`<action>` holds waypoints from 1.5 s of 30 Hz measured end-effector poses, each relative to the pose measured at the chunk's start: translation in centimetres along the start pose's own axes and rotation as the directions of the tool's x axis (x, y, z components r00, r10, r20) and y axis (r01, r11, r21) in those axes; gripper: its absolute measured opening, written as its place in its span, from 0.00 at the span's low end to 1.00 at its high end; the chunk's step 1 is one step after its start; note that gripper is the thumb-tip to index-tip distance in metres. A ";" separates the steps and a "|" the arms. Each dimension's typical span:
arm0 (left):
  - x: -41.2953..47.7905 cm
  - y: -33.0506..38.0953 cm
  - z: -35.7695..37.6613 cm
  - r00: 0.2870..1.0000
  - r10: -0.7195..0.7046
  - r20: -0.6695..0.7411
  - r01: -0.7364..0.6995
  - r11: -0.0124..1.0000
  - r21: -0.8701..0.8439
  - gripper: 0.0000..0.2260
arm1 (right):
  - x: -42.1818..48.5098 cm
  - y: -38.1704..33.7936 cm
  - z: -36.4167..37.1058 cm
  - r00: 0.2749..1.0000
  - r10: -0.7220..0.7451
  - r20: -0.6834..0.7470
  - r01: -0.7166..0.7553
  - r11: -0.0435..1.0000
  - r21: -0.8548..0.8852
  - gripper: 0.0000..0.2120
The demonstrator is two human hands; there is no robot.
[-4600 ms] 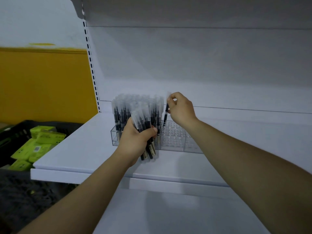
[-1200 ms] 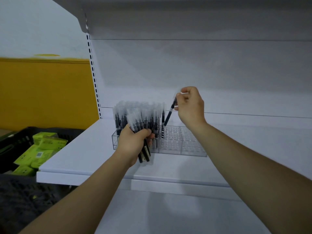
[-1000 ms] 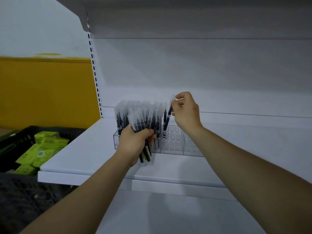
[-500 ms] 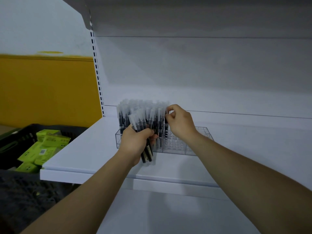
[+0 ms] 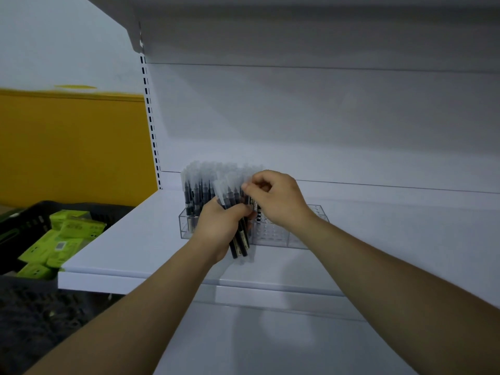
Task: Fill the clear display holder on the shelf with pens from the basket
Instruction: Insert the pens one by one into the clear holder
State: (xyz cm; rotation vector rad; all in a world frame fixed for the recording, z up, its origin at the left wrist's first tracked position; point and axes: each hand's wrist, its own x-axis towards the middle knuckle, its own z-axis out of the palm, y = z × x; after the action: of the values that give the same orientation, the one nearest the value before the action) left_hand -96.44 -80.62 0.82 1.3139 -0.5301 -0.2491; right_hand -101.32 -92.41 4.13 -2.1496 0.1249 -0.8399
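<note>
A clear display holder [image 5: 295,239] stands on the white shelf [image 5: 130,247]. Its left part is packed with upright black pens with frosted caps [image 5: 197,185]; its right part shows bare holes. My left hand [image 5: 219,228] grips a bundle of black pens [image 5: 238,239] in front of the holder. My right hand [image 5: 278,198] is curled just right of the bundle, its fingertips pinching the cap of one pen at the top of that bundle.
A dark basket [image 5: 29,220] with green boxes [image 5: 67,234] sits low at the left, beside the shelf edge. A yellow wall panel [image 5: 73,147] rises behind it. Another shelf [image 5: 297,28] hangs overhead, and a lower shelf surface [image 5: 270,345] lies beneath my arms.
My right hand set a single pen down into the holder, then moved left to the bundle in my left hand and now pinches a pen there. The left hand stayed put.
</note>
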 end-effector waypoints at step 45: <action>0.1 -1.0 -1.7 0.999 -0.024 -0.024 0.025 0.999 0.047 0.05 | 1.7 3.0 0.6 0.987 0.139 -0.087 -0.142 0.989 -0.029 0.09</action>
State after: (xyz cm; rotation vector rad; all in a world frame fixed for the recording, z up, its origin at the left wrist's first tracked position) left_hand -95.37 -79.45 -0.38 1.3686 -0.5030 -0.2419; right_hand -99.14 -94.64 2.57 -2.1107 0.3326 -0.8521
